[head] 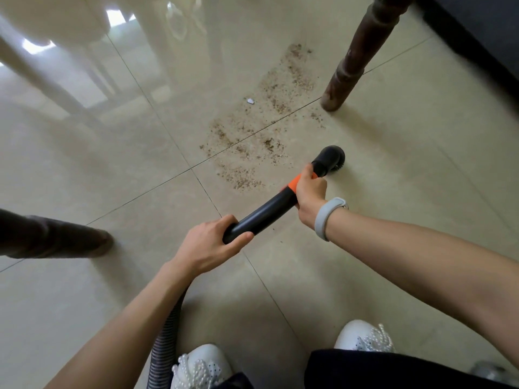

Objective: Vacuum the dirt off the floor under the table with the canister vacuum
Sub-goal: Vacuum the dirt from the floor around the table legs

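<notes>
The wand (262, 213) is held in both hands and is angled from lower left to upper right above the floor (393, 169). The left hand (213, 244) is wrapped around the wand's near end, thumb on the right side, fingers curled over the top. From under this hand, the ribbed hose (165, 338) runs down past the left forearm toward the lower edge of the view. The right hand (309, 196) is clenched around the wand at its orange collar (293, 185). A grey band (327, 217) is worn on the right wrist.

The round brush (332, 161) is fitted at the wand's far end and is set at floor level, bristles at its right edge. It lies just right of the dirt (258, 127); whether contact is made with the nearest grains cannot be told.

The dirt is spread as a brown granular patch across a tile joint, extending from near the brush up toward a dark wooden leg (356, 60). A small white scrap (250, 101) lies within the patch. A second dark leg (56, 237) is seen at the left edge. Two white shoes (202, 363) are visible at the bottom.
</notes>
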Tool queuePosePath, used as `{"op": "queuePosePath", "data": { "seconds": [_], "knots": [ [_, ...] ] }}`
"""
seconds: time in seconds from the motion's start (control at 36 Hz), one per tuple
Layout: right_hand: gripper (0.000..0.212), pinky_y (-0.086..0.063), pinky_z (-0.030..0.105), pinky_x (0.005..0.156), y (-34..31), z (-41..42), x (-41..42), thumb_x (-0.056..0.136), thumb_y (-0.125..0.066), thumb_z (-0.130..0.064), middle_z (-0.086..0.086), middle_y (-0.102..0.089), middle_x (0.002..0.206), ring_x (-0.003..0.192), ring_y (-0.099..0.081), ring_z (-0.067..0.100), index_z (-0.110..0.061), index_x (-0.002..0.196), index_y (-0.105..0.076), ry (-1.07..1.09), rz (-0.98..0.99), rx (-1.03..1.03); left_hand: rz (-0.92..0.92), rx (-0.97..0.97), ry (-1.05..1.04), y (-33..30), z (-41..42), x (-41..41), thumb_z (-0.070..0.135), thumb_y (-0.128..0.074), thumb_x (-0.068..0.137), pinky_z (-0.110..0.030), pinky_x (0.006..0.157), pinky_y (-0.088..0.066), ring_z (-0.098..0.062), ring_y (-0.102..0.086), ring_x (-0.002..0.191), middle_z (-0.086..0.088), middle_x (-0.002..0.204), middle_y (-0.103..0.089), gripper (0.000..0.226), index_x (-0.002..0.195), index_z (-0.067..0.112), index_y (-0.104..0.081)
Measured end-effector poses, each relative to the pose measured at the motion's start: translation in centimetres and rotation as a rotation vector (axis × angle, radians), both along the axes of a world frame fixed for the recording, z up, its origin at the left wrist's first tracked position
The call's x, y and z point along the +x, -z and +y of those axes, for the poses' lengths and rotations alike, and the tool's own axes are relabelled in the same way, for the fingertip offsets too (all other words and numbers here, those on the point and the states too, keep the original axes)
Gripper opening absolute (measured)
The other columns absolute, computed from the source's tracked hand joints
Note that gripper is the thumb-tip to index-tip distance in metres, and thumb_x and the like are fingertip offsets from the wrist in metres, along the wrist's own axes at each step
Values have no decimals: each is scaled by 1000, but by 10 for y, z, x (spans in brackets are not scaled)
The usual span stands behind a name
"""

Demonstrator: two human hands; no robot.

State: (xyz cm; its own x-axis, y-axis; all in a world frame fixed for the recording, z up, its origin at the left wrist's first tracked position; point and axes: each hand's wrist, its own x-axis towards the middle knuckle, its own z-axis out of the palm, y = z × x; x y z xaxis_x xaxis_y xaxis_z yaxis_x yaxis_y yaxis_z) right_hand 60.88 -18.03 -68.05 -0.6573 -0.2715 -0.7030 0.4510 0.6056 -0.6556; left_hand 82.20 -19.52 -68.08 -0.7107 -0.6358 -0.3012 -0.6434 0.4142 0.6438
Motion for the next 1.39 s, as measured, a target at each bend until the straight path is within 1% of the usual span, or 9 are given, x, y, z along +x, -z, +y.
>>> {"op": "queuePosePath", "data": {
  "seconds": [0.14,0.25,0.36,0.47,0.67,0.92,1.03,1.25,1.39],
  "knots": [
    [53,-49,47,95,2,13,23,99,-33,-47,5,-53,94,99,-58,28,-5,131,-35,-102,12,-23,-179,-14,85,-9,6,-4,64,-34,89,-22,50,-33,-10,-48,56,7,66,-51,40,87,26,-47],
    [55,-48,49,97,3,26,47,98,-34,-50,13,-54,113,106,-57,31,-7,133,-33,-177,-25,26,-299,86,85,-8,13,17,74,-24,81,-28,62,-49,-14,-59,64,3,76,-64,56,90,26,-51],
    [53,-48,48,97,2,37,73,100,-35,-47,8,-52,105,104,-57,29,-6,134,-29,-257,-90,33,-356,167,60,-6,23,38,77,-22,78,-34,70,-53,-15,-64,67,2,75,-69,64,96,25,-55],
    [53,-47,47,99,0,34,95,100,-36,-45,0,-49,91,104,-56,27,-4,133,-28,-363,-105,8,-328,280,-51,-6,39,55,68,-33,87,-26,63,-51,-9,-63,57,3,66,-69,47,91,27,-55],
    [53,-48,44,96,-8,-4,123,100,-37,-44,10,-51,109,105,-55,28,-1,132,-30,-521,-91,-20,-205,348,-355,1,48,70,57,-40,93,-35,70,-54,-13,-64,52,3,56,-67,42,72,23,-53],
    [35,-49,34,76,-7,26,93,98,-42,-34,1,-52,80,71,-53,13,-6,118,-43,-408,-106,75,-123,550,-168,-7,55,54,56,-44,92,-32,64,-54,-11,-63,54,0,66,-68,29,83,29,-50],
    [24,-50,40,84,-9,52,78,97,-42,-32,2,-50,78,70,-50,15,-9,95,-45,-365,-97,149,-55,629,-108,-8,61,37,50,-45,94,-24,59,-53,-12,-66,60,0,75,-65,26,88,25,-49],
    [22,-54,41,80,-12,84,78,97,-43,-32,4,-49,83,77,-52,19,-12,90,-45,-363,-196,205,-140,667,-9,-6,84,41,52,-39,96,-25,54,-49,-12,-57,50,2,65,-58,31,84,24,-45],
    [37,-55,43,80,1,82,111,95,-45,-35,10,-56,97,88,-56,25,-6,117,-47,-428,-228,209,-111,713,-151,-1,95,73,46,-43,96,-28,52,-47,-13,-55,46,0,58,-57,33,81,17,-49]
  ]
}}
